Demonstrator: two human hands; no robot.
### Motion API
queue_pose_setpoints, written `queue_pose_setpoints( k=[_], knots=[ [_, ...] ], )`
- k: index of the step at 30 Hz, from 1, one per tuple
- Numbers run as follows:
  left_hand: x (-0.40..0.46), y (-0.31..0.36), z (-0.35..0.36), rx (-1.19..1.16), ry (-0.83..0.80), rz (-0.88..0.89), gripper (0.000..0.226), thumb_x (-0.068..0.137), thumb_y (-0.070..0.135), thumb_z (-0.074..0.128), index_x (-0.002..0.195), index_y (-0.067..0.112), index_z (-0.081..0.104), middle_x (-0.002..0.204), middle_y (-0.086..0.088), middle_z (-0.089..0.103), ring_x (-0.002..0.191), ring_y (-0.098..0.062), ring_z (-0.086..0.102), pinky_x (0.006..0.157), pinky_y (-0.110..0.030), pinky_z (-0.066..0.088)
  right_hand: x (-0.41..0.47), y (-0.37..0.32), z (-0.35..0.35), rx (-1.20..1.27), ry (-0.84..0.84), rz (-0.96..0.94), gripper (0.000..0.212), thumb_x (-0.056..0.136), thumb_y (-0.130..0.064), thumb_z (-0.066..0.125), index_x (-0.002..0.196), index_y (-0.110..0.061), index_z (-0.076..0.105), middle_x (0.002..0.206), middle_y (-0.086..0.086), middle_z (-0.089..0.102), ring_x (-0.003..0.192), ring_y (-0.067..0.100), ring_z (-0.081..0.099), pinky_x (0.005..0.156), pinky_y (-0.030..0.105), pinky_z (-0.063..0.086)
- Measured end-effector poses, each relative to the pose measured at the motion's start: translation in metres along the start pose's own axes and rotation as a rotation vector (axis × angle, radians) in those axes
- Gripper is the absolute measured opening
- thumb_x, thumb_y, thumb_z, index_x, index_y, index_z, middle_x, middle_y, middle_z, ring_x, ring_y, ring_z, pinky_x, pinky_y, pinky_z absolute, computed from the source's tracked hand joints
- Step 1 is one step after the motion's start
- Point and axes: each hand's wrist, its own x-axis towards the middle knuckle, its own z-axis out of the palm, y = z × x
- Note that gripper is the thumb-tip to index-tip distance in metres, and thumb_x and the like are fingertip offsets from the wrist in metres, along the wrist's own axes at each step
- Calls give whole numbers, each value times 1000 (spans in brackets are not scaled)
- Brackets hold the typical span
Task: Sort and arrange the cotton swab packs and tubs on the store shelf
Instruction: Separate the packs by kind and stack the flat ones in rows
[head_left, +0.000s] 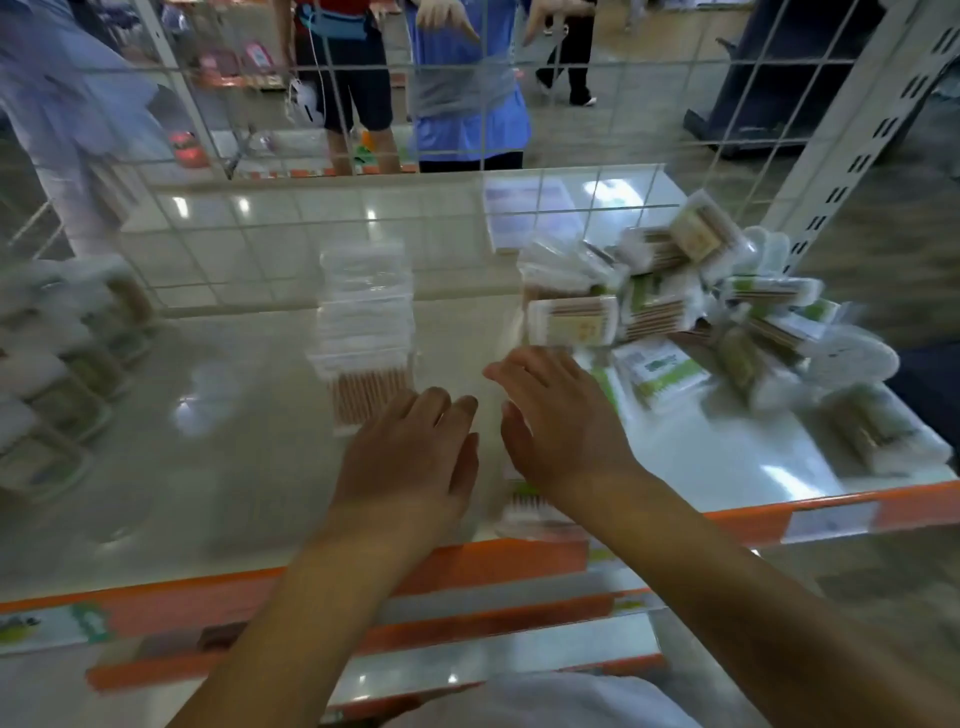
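Both my hands are out over the white shelf (218, 415) right now, near the front edge, and neither one is holding anything. My left hand (410, 457) is palm down with the fingers straight and close together, fingertips just short of the row of clear swab packs (363, 322) that runs away from me down the middle of the shelf. My right hand (561, 426) is just beside it, fingers relaxed and a little spread, reaching toward the messy pile of swab packs (670, 291) on the right side. That pile is a jumble, packs tilted every which way, some with green labels, and a round tub (852, 358) sits at its right edge. Under my right wrist there's one more swab pack (524, 509) lying near the orange shelf lip (467, 566), though it's blurry, so I can't tell if my hand touches it. Over on the far left a neat line of tubs with tan tops (67, 374) runs along the shelf. Behind the wire grid (363, 67) at the back, a few people (467, 104) stand in the aisle. The whole shot is pretty smeared.
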Motion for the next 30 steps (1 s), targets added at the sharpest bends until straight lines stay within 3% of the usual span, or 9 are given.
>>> queue_pose_setpoints(
  k=[6, 11, 15, 21, 23, 24, 26, 30],
  knots=[
    [13, 32, 23, -56, -17, -38, 41, 80, 31, 38, 96, 9, 68, 82, -4, 65, 72, -26, 61, 48, -31, 48, -18, 41, -22, 43, -24, 43, 34, 63, -2, 58, 96, -4, 67, 91, 13, 66, 77, 34, 64, 61, 39, 53],
    [7, 46, 43, -100, -73, -146, 38, 82, 32, 37, 93, 12, 67, 80, -2, 65, 69, -27, 62, 47, -32, 48, -43, 65, -31, 96, -127, 47, 26, 75, -16, 51, 95, -7, 67, 89, 9, 67, 79, 32, 65, 66, 36, 53],
    [-3, 52, 50, -150, -84, -234, 37, 84, 34, 38, 93, 12, 67, 80, -3, 65, 68, -27, 62, 50, -32, 50, -56, 67, -27, 164, -185, -31, 33, 77, -23, 47, 93, -5, 69, 87, 9, 68, 77, 30, 66, 62, 34, 56],
    [-8, 55, 48, -172, -109, -258, 39, 80, 32, 39, 95, 10, 67, 78, -4, 64, 65, -27, 60, 49, -31, 46, -39, 66, -14, 198, -322, -179, 34, 73, -21, 54, 99, -3, 65, 95, 14, 63, 94, 34, 57, 77, 44, 51],
    [-9, 54, 48, -160, -108, -250, 38, 78, 30, 39, 95, 10, 67, 76, -3, 63, 64, -27, 59, 48, -28, 44, -30, 63, -10, 136, -423, -172, 42, 79, -17, 55, 119, -5, 57, 117, 16, 58, 122, 40, 44, 99, 55, 38],
    [-9, 54, 48, -159, -108, -247, 38, 76, 30, 40, 96, 10, 66, 75, -2, 62, 64, -27, 59, 48, -28, 43, -28, 63, -10, 109, -507, -141, 50, 84, -15, 54, 133, -8, 46, 131, 14, 50, 136, 36, 26, 111, 54, 21],
    [-9, 54, 48, -173, -114, -242, 39, 74, 29, 40, 97, 10, 65, 76, -3, 62, 66, -27, 59, 50, -29, 45, -24, 62, -11, 51, -649, -122, 61, 92, -17, 50, 146, -14, 23, 145, 8, 35, 144, 26, 0, 115, 41, -4],
    [-14, 54, 47, -240, -178, -257, 47, 73, 33, 37, 105, 12, 64, 82, -2, 62, 74, -25, 57, 57, -29, 41, -20, 56, -15, 16, -749, -153, 64, 93, -14, 45, 148, -17, 12, 143, 8, 38, 144, 22, -5, 113, 39, -11]
  ],
)
